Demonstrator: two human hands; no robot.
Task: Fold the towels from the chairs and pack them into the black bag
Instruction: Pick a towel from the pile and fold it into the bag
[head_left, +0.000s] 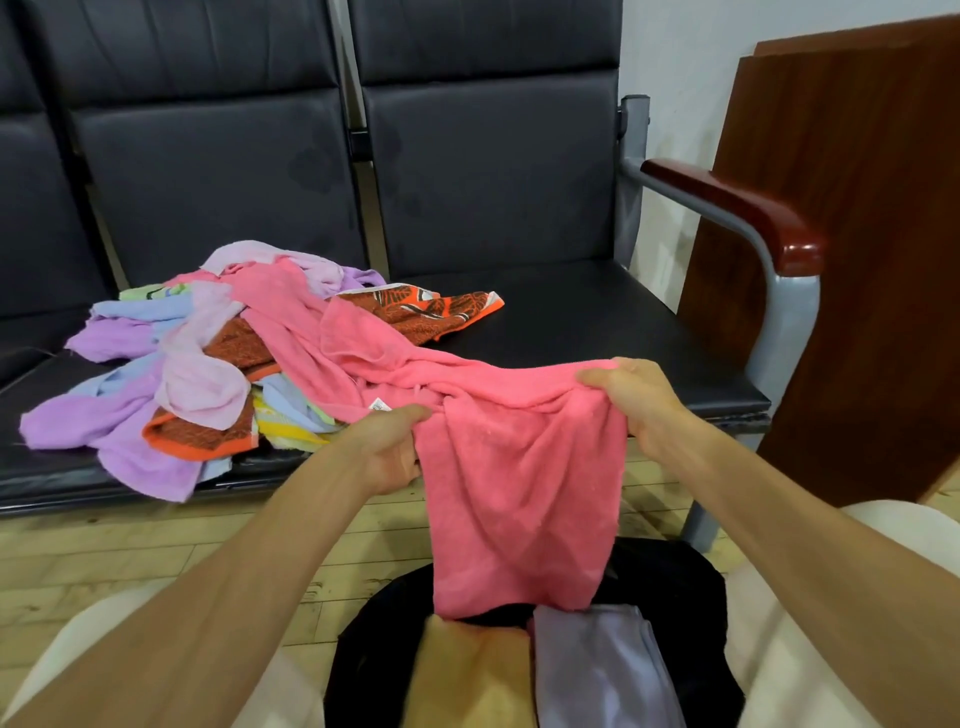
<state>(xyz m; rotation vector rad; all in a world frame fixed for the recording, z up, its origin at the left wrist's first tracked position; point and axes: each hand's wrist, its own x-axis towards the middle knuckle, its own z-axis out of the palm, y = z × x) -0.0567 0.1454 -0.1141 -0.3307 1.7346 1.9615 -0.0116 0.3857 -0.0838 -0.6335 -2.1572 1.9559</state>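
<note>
Both at work: the person's left grip (395, 447) and right grip (634, 400) clench the top edge of a pink terry towel (519, 493), fingers curled into the cloth. It hangs over the open black fabric bag (675, 582), its far end trailing across the front edge of the black padded chair seat (597, 322). Inside the bag sit a folded lilac towel (597, 665) and a folded tan towel (467, 670). A loose heap of mixed-colour towels (182, 364) covers the seats' left part.

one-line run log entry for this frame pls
stage: pink towel held spread | left hand: grips top edge | right hand: grips top edge | pile: unfolded, on chair seats | black bag: folded towels inside
</note>
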